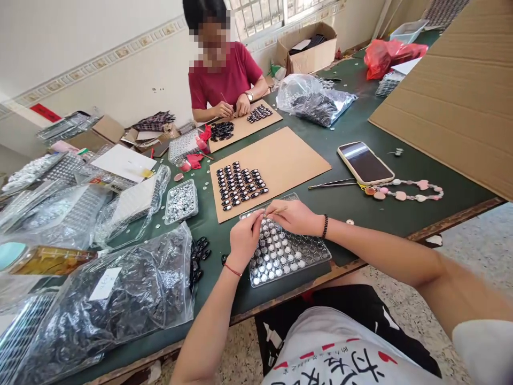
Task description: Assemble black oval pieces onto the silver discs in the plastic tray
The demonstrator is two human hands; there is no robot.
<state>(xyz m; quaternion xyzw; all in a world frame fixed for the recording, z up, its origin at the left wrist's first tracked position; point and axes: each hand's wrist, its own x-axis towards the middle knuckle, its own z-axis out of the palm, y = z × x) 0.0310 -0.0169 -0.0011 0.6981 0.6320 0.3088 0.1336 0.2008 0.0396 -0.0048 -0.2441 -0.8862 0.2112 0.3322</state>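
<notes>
My left hand (245, 234) and right hand (295, 216) meet over a clear tray (315, 250), lower centre, its white discs (276, 264) apparently placed within reach. My right fingertips clamp a thin tan stick (279, 210); my left's are pinched together, on what I cannot tell. Black pieces (235, 193) sit in rows on cardboard (288, 160) beyond, presumably to stay separate. A bulky bag (136, 297) crowds the lower left; a phone (365, 163) lies right of centre.
</notes>
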